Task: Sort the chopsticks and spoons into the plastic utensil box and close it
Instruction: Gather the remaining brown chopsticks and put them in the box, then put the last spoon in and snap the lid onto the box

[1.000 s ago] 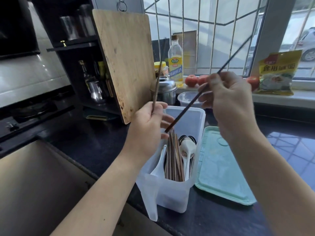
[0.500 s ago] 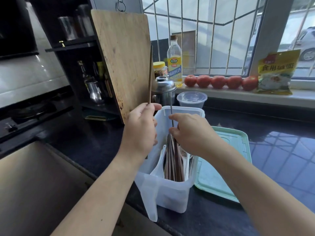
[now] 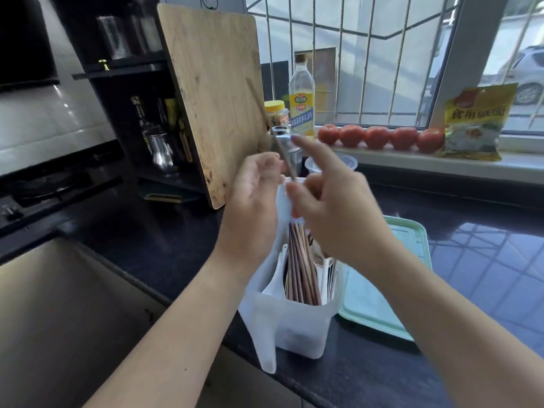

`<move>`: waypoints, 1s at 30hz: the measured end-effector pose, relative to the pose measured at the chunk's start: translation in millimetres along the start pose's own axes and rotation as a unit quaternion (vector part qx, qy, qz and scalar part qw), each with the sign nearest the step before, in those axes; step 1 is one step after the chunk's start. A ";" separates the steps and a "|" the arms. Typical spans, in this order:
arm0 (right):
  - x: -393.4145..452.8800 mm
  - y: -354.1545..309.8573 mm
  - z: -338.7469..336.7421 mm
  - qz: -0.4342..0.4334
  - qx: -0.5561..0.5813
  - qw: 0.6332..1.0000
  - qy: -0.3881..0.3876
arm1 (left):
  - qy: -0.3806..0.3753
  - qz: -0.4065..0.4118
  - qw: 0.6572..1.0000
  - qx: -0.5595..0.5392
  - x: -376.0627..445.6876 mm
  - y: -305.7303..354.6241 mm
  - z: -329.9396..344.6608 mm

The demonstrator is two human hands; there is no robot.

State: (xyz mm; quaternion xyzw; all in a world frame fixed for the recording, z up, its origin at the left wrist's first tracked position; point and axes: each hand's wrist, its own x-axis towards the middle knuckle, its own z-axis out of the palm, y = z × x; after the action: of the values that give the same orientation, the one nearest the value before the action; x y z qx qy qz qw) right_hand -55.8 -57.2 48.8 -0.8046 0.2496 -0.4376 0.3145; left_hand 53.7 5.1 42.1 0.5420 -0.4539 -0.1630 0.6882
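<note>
We're hovering both hands over the translucent white plastic utensil box (image 3: pixel 290 328) on the black counter (image 3: pixel 164 245). Half a second back our right hand (image 3: pixel 332 201) was low at the brown wooden chopsticks (image 3: pixel 300 272) in the box; now it's lifting higher, index finger sticking out, other fingers curled, and we can't tell if it's gripping anything, too blurry. Our left hand (image 3: pixel 253 201) is curling around a single brown chopstick (image 3: pixel 266 119), now tilting left across the wooden cutting board (image 3: pixel 212 95). White spoons (image 3: pixel 276 278) are sitting beside the chopsticks. The pale green lid (image 3: pixel 391 293) is lying just right of the box, which isn't closed yet.
</note>
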 end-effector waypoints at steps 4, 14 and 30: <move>2.5 -1.1 -32.9 0.087 -0.029 0.994 0.061 | 0.116 0.054 0.981 0.149 5.9 6.5 -26.5; -4.3 -25.2 12.1 0.091 -0.446 0.860 -0.231 | -0.142 -0.324 0.925 0.140 6.4 -30.3 -52.2; -112.1 81.2 -109.1 0.276 -0.249 0.928 0.028 | -0.196 -0.294 0.922 0.158 12.7 -26.8 8.8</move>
State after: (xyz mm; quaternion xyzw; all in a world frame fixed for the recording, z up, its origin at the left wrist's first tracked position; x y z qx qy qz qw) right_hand -215.2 -67.8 -25.6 -0.7439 0.5713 -0.2799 0.2046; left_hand 60.6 -18.9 23.8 0.7100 -0.4198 -0.3869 0.4123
